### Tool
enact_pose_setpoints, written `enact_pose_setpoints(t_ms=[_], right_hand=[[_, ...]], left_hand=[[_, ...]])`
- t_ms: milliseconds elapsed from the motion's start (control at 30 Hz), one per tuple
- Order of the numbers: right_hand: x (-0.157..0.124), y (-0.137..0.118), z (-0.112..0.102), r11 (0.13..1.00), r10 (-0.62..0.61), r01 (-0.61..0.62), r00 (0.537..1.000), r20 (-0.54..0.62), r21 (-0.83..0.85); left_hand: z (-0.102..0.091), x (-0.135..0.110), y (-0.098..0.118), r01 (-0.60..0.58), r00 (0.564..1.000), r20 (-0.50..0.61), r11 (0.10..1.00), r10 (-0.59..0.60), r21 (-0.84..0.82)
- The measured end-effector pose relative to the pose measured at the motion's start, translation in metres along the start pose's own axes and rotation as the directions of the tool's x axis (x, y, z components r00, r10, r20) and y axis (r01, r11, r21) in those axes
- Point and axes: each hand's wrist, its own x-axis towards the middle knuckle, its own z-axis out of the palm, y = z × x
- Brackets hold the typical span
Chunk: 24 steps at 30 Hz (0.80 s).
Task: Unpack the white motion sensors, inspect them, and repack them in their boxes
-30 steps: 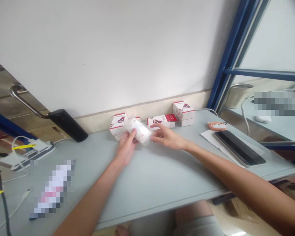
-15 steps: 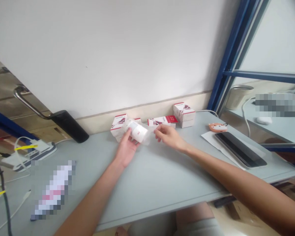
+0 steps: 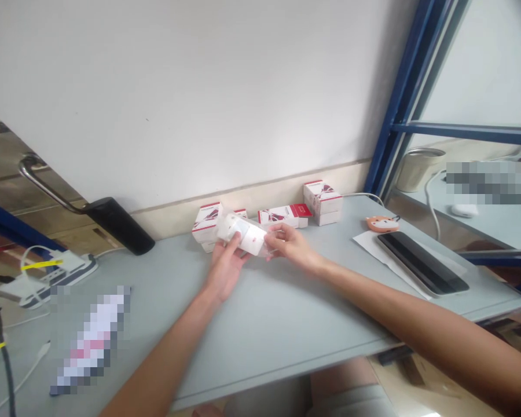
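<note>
Your left hand (image 3: 226, 267) holds the plastic-wrapped white item (image 3: 248, 234), its thumb on top and fingers beneath. Your right hand (image 3: 293, 248) pinches narrowly at the end farther from your left fingers. Beyond your right fingertips lies a red-and-white carton (image 3: 278, 216).

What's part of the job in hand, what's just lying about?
Likely the job:
white wrapped item, in the left hand, right hand at its end
red-and-white boxes behind

Likely just lying about:
phone
sheet under it
orange object
black cylinder
</note>
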Motion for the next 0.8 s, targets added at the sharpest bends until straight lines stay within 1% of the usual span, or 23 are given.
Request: enact_pose_setpoints(t_ms=[67, 167, 267, 333, 400, 433, 500, 533, 567, 600, 667, 733, 800], right_hand=[[0.004, 0.002, -0.004, 0.998, -0.032, 0.034, 0.998, -0.053, 0.050], [0.009, -0.002, -0.012, 0.989, -0.066, 0.080, 0.992, -0.107, 0.128], [0.011, -0.009, -0.016, 0.983, -0.112, 0.130, 0.984, -0.139, 0.132], [0.010, -0.014, -0.016, 0.980, -0.139, 0.155, 0.982, -0.132, 0.123], [0.009, -0.018, -0.016, 0.982, -0.143, 0.152, 0.986, -0.085, 0.113], [0.008, -0.019, -0.016, 0.986, -0.137, 0.142, 0.989, -0.057, 0.089], [0.007, -0.019, -0.016, 0.992, -0.130, 0.129, 0.991, -0.033, -0.010], [0.007, -0.019, -0.017, 0.988, -0.133, 0.129, 0.990, -0.044, -0.082], [0.007, -0.019, -0.018, 0.979, -0.143, 0.132, 0.988, -0.065, -0.155], [0.008, -0.018, -0.019, 0.967, -0.159, 0.136, 0.983, -0.090, -0.213], [0.010, -0.016, -0.021, 0.948, -0.193, 0.150, 0.972, -0.133, -0.279], [0.013, -0.015, -0.022, 0.934, -0.225, 0.171, 0.963, -0.146, -0.314], [0.014, -0.013, -0.023, 0.906, -0.259, 0.196, 0.958, -0.126, -0.374]], left_hand=[[-0.002, 0.000, -0.002, -0.036, 0.999, 0.035, 0.996, 0.033, 0.085], [-0.006, 0.000, -0.006, -0.128, 0.991, 0.069, 0.965, 0.115, 0.227], [-0.012, 0.002, -0.014, -0.264, 0.964, 0.132, 0.879, 0.230, 0.398], [-0.017, 0.004, -0.018, -0.352, 0.935, 0.162, 0.781, 0.314, 0.516], [-0.023, 0.008, -0.018, -0.413, 0.896, 0.152, 0.659, 0.416, 0.628], [-0.026, 0.011, -0.017, -0.424, 0.872, 0.135, 0.589, 0.470, 0.688], [-0.034, 0.015, -0.012, -0.427, 0.814, 0.124, 0.441, 0.567, 0.789], [-0.038, 0.018, -0.010, -0.431, 0.793, 0.142, 0.381, 0.592, 0.818], [-0.041, 0.019, -0.008, -0.446, 0.786, 0.176, 0.347, 0.593, 0.825], [-0.043, 0.020, -0.006, -0.465, 0.792, 0.209, 0.344, 0.574, 0.816], [-0.043, 0.020, -0.005, -0.480, 0.829, 0.249, 0.407, 0.502, 0.777], [-0.038, 0.017, -0.005, -0.440, 0.876, 0.229, 0.511, 0.425, 0.738], [-0.029, 0.011, -0.004, -0.378, 0.914, 0.177, 0.603, 0.366, 0.702]])
